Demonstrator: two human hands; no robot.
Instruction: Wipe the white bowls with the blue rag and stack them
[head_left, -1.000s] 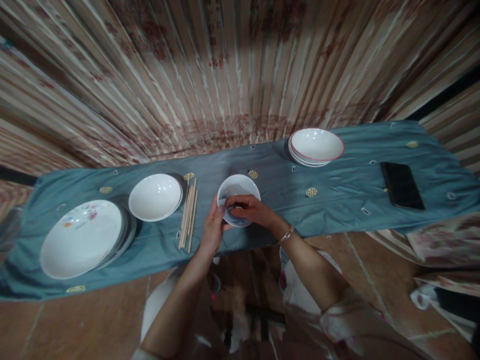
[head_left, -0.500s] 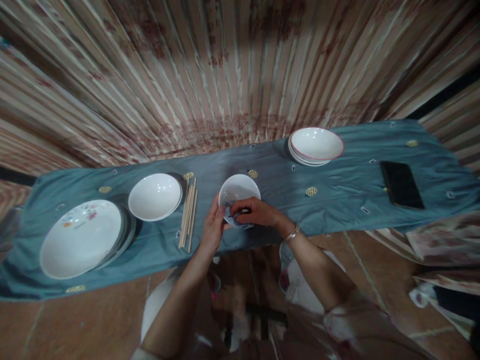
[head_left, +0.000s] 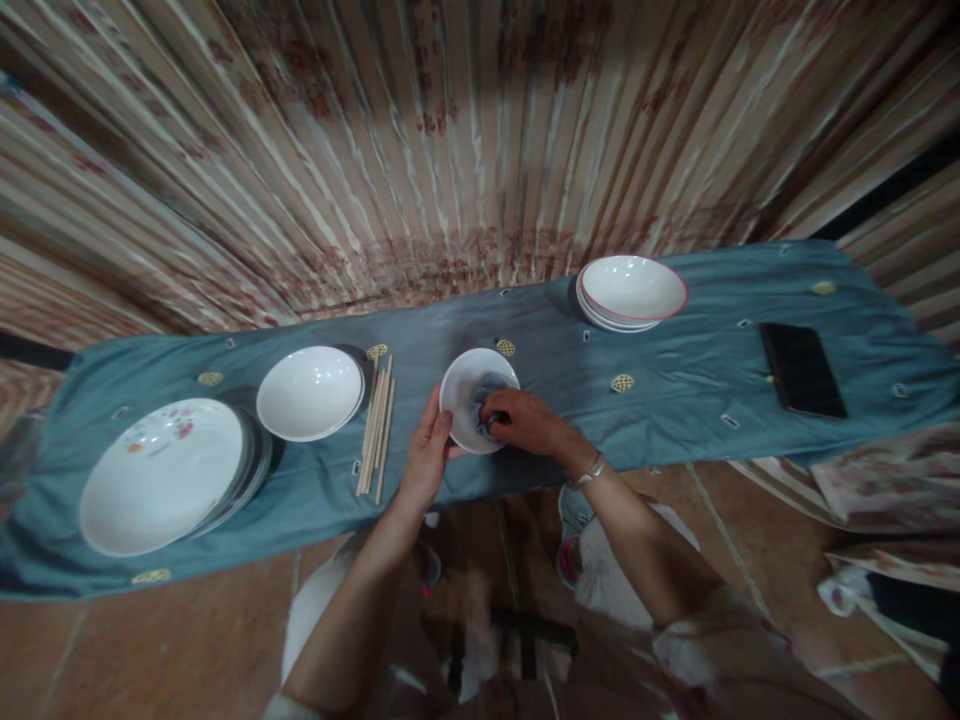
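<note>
Curtains [head_left: 480, 160] hang behind a teal-draped bench [head_left: 562, 360], near whose front edge the left hand [head_left: 427, 452] clasps a white bowl [head_left: 460, 402] and the right hand [head_left: 534, 425], curled, grips a bluish cloth [head_left: 482, 393] inside it.

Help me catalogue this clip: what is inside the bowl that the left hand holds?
The white bowl contains what looks like a crumpled grey-blue cloth, held by the right hand. The bowl's surface beneath them is covered and cannot be seen.
</note>
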